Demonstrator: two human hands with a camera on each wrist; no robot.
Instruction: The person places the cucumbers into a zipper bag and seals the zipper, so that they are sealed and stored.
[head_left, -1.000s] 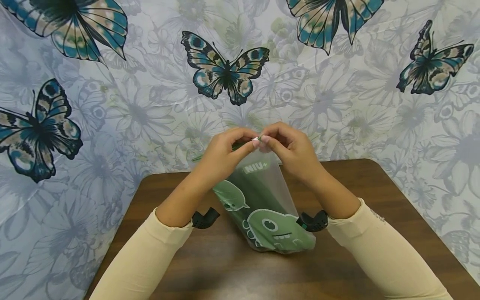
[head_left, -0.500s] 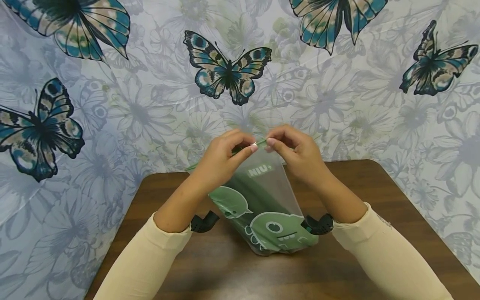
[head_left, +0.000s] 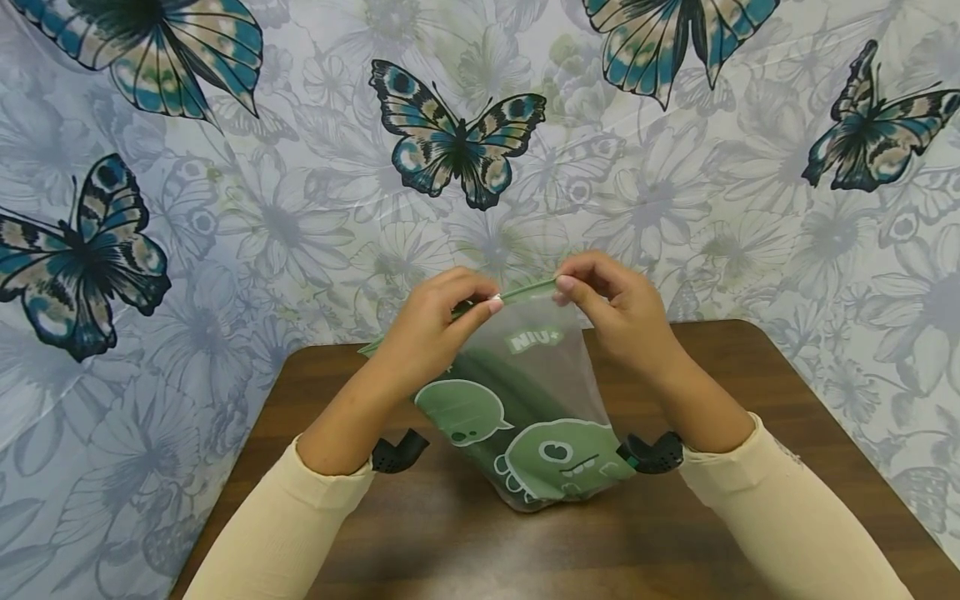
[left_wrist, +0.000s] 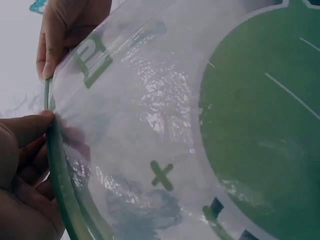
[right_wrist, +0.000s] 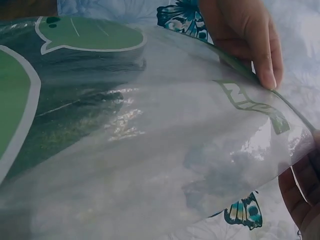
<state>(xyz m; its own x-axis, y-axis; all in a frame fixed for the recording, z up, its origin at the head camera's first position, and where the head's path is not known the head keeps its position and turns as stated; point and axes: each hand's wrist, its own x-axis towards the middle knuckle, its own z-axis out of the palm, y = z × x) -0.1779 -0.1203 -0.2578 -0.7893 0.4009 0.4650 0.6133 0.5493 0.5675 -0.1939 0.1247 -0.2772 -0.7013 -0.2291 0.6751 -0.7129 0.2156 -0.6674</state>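
A clear plastic zip bag [head_left: 540,383] with green cartoon prints and a "NIU+" label stands tilted over the table, its base at the tabletop. Something dark green shows through its side. Along the top runs a green zip edge [head_left: 528,289]. My left hand [head_left: 442,321] pinches that edge between thumb and forefinger, left of the middle. At the right top corner, my right hand [head_left: 618,308] pinches the same strip. The left wrist view shows both thumbs on the green strip [left_wrist: 48,95], a short stretch of it between them. The right wrist view shows the strip [right_wrist: 295,107] pulled taut.
The brown wooden table [head_left: 420,542] lies under the bag, its rounded far corners near the wall. Behind it hangs a pale floral cloth [head_left: 300,233] with large butterflies. A black wrist mount [head_left: 399,452] sits at the left cuff, another mount [head_left: 651,452] at the right.
The hands have moved apart along the zip edge: the right one to the right, the left one slightly left and down. More of the green strip now shows between them.
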